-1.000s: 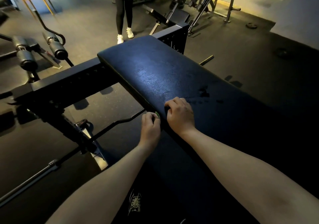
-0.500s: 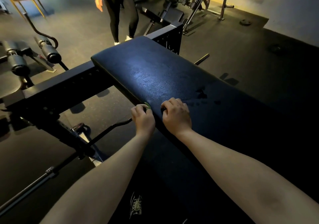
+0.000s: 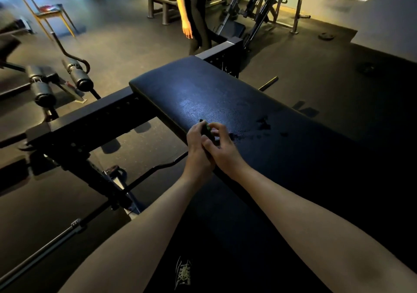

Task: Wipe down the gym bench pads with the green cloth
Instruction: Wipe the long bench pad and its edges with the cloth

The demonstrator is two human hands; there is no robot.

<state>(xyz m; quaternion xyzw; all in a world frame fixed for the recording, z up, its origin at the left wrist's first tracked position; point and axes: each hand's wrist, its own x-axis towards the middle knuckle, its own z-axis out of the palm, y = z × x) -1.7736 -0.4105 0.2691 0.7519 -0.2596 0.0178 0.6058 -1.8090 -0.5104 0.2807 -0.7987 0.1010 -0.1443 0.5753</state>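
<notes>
A dark padded bench pad point(image 3: 225, 94) runs from the middle of the view toward the lower right. My left hand point(image 3: 197, 144) and my right hand point(image 3: 222, 146) meet over the pad's near left edge. Between their fingers sits a small bunched green cloth point(image 3: 205, 128), mostly hidden; only a bit of green shows. Both hands hold it, fingers curled round it, just above the pad surface. Dark wet-looking marks point(image 3: 262, 121) lie on the pad just right of the hands.
A black steel frame beam point(image 3: 90, 116) juts left from the pad. A curl bar point(image 3: 144, 177) lies on the floor below it. Roller pads point(image 3: 79, 78) stand at the left. A person in black point(image 3: 194, 15) stands beyond the bench's far end. Racks line the back wall.
My hands have come together from side by side on the pad's edge and lifted the cloth between them. The person at the back has stepped closer to the bench.
</notes>
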